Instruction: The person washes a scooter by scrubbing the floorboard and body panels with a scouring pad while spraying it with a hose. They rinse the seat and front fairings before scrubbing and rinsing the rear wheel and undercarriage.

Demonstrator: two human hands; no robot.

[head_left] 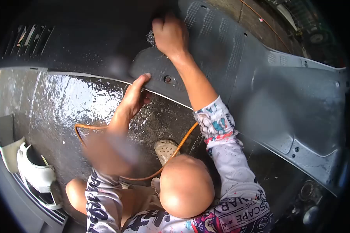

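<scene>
A large dark grey molded panel (206, 70) with bolt holes, raised dotted patches and a wet surface stretches across the view in front of me. My left hand (134, 95) grips its near edge, thumb on top and fingers curled underneath. Higher up, my right hand (171, 37) is closed and pressed against the panel's surface. Something dark shows at its fingers, but I cannot make out what it is. White foam (151, 38) lies beside that hand. On the left, slotted vents (29, 39) are cut into the dark surface.
An orange hose (184, 138) loops over the wet floor (66, 101) near my clog (166, 149). White molded parts (37, 174) lie at the left. A thin orange line (274, 31) crosses the ground at the upper right. Blurred spots hide parts of the view.
</scene>
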